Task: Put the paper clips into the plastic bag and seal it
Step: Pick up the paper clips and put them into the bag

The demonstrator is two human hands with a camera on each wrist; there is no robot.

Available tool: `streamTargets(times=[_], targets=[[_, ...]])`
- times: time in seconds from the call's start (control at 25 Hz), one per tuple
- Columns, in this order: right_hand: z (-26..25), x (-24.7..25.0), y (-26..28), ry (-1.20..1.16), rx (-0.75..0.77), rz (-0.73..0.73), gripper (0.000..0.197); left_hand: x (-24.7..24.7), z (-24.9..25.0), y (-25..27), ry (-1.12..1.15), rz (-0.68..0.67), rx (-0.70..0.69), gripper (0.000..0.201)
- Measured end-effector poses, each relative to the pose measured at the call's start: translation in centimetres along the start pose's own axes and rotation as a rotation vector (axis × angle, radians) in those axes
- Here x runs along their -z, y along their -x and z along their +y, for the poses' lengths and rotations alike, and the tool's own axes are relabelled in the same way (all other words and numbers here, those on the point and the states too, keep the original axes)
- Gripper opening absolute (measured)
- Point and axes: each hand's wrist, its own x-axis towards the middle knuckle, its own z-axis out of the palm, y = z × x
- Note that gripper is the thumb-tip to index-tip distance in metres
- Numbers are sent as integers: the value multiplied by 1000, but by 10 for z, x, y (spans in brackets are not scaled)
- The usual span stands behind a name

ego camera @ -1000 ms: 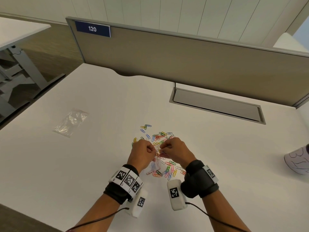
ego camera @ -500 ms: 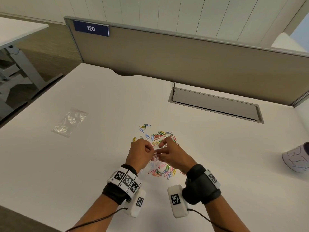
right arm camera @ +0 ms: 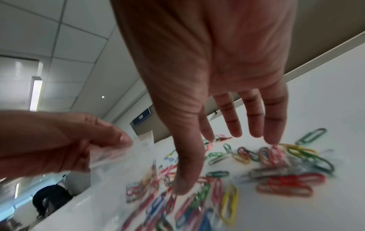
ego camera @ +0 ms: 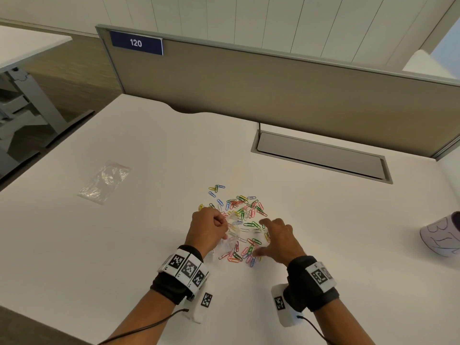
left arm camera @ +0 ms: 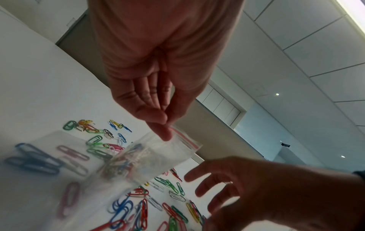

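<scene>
Bags: two clear plastic ones. I pinch the plastic bag (ego camera: 230, 235) by its top edge in my left hand (ego camera: 207, 229); a second crinkled bag (ego camera: 105, 181) lies flat, well apart to the left.
Bag axis: long side hangs from my fingertips down toward the desk (ego camera: 323, 220), its red-striped zip edge uppermost (a few clips show inside, too blurred to count).
Paper clips (ego camera: 242, 212): dozens, too many to count; thin looped wire coated red, green, blue, yellow, pink and white, scattered flat, pointing every way.
Right hand (ego camera: 280, 239): empty, fingers spread and relaxed, hovering over the clips just beside the bag.
Desk: smooth, white, matte.
</scene>
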Motion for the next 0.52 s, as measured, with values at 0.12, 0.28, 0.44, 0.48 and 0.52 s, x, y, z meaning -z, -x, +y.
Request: streamTargets(times=[0.12,0.28,0.44,0.48,0.52], targets=[[0,-18,-2,96,26,-54,88,0,0,0,1,1,-10,8],[-5,-34,-10,145,119,-6,70,1,0,1,-12,-4,-19,7],[2,-39,-16,153,192,105,25,0,1,0,-1,11,-26,8],[4,-39,-17,158,215,134,16,-1,1,1,10,11,-20,8],[5,-39,-18,169,233,153,11,-1,1,1,23,8,-14,7]])
